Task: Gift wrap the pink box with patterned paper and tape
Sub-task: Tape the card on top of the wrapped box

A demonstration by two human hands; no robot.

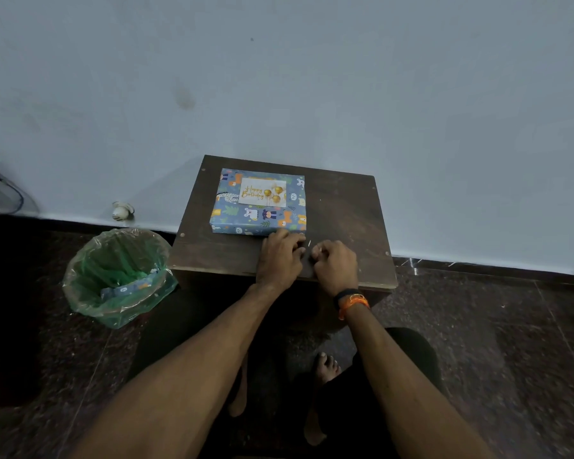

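Note:
The box (259, 220) lies flat on the far left part of a small dark wooden table (342, 210). It is covered in blue animal-patterned paper, with a white "Happy Birthday" card (262, 192) on top. My left hand (279, 256) is just in front of the box's near edge, fingers curled, knuckles close to the paper. My right hand (335, 265) sits beside it, also curled, with a black and orange band on the wrist. Their fingertips meet around a thin pale sliver (309, 243) that looks like a strip of clear tape.
A bin with a green plastic liner (120, 276) stands on the floor left of the table and holds a scrap of the same paper. A pale wall rises right behind the table. My bare feet (325, 369) are on the dark stone floor under my arms.

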